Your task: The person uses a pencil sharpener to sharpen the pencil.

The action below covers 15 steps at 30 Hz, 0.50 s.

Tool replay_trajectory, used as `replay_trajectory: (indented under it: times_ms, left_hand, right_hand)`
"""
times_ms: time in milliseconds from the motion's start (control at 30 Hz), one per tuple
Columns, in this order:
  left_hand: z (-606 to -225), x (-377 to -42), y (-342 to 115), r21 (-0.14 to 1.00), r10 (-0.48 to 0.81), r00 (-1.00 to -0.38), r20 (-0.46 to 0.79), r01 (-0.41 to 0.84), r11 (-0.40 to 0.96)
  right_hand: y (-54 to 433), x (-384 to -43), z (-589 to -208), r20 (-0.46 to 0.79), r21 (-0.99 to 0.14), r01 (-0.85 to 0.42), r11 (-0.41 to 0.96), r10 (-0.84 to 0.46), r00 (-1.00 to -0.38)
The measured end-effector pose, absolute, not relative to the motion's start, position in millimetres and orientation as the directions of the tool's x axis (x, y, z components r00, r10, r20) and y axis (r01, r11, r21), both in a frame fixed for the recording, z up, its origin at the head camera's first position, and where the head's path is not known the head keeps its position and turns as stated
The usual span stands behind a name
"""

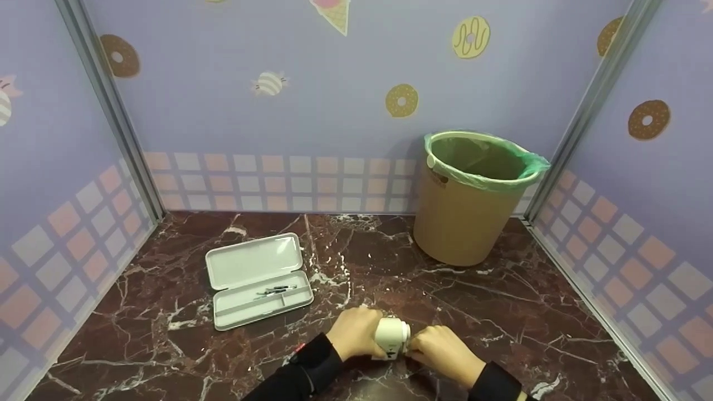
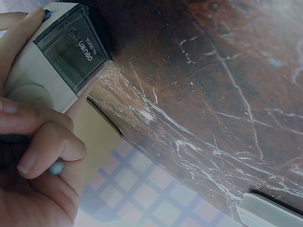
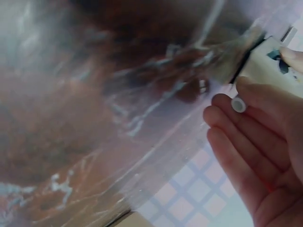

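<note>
A white pencil sharpener with a dark see-through shavings drawer lies near the front middle of the table. My left hand grips its body from the left, with fingers wrapped over it. On the other side, my right hand pinches a small white crank knob between thumb and index finger. The other fingers of that hand are loosely bent in the right wrist view. Whether a pencil sits in the sharpener is hidden from me.
To the left lies an opened white pencil case, with several pens in its tray. A tan bin lined with a green bag stands at the back right. Patterned panels enclose the marbled table.
</note>
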<state>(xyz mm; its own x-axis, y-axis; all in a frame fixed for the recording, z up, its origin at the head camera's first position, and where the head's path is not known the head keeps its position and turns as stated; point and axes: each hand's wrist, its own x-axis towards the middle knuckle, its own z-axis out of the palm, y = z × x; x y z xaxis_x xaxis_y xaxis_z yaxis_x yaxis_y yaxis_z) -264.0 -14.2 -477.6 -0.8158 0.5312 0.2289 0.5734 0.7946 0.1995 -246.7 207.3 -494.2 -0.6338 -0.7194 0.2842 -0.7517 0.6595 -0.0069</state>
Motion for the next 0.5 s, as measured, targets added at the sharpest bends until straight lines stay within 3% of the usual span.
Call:
replay_trajectory:
  times_ms: [300, 500]
  left_hand:
    - [-476, -263, -14, 0.203, 0.526, -0.823, 0.216, 0.565, 0.8]
    - [-477, -263, -14, 0.213, 0.525, -0.825, 0.209, 0.562, 0.799]
  right_hand:
    - [207, -233, -483, 0.256, -0.066, -0.754, 0.654, -0.719, -0.646]
    - [210, -226, -478, 0.307, -0.062, -0.781, 0.621, -0.733, -0.607]
